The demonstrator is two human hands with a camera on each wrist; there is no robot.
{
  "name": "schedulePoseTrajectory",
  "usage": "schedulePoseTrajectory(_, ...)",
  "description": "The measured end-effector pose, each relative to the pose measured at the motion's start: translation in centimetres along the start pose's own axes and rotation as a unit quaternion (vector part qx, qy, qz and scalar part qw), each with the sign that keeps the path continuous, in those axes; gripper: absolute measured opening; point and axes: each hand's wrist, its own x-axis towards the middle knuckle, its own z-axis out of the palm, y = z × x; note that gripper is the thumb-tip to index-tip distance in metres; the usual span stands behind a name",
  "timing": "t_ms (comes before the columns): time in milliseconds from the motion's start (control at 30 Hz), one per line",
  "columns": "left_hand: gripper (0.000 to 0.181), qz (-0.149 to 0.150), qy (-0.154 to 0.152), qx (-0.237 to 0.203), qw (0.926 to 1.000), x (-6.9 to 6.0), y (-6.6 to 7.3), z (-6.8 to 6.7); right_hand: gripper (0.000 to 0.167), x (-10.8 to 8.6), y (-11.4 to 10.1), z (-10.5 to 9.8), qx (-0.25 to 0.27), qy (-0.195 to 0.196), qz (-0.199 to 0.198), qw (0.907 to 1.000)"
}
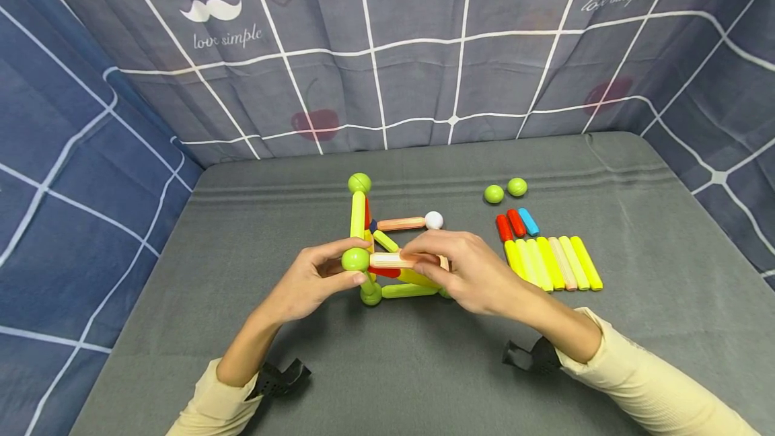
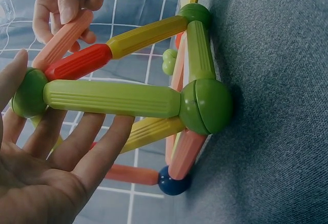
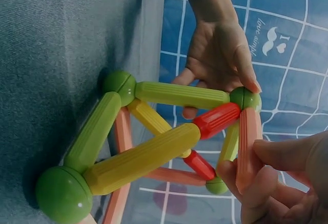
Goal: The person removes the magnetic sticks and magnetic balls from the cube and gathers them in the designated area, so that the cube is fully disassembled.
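A frame of ribbed sticks and balls stands in front of the person. The left hand [image 1: 315, 281] grips its upper green ball [image 1: 355, 259], with the thumb and fingers around it, and its other fingers lie behind a green stick [image 2: 113, 98]. The right hand [image 1: 469, 271] pinches a salmon stick [image 3: 249, 149] between thumb and fingers; one end of that stick touches the held ball [image 3: 245, 99]. A red stick [image 3: 218, 120] also meets this ball and lines up with a yellow stick [image 3: 143, 158] that slopes down to a lower green ball [image 3: 64, 195].
Right of the frame lie two green balls [image 1: 493, 194], two red sticks [image 1: 504, 228], a blue stick [image 1: 529, 221], and a row of several yellow sticks [image 1: 547, 264] with a salmon one [image 1: 563, 263] among them. A patterned curtain [image 1: 418, 52] hangs behind the grey surface [image 1: 424, 382].
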Motion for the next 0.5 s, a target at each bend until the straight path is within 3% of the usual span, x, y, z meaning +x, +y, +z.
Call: schedulePoseTrajectory(500,0.043,0.011,-0.003,-0.009,0.9999,0.09,-0.21,-0.07,0.028,-0.08,0.23,0.41,0.006,-0.033,0.026,0.9991)
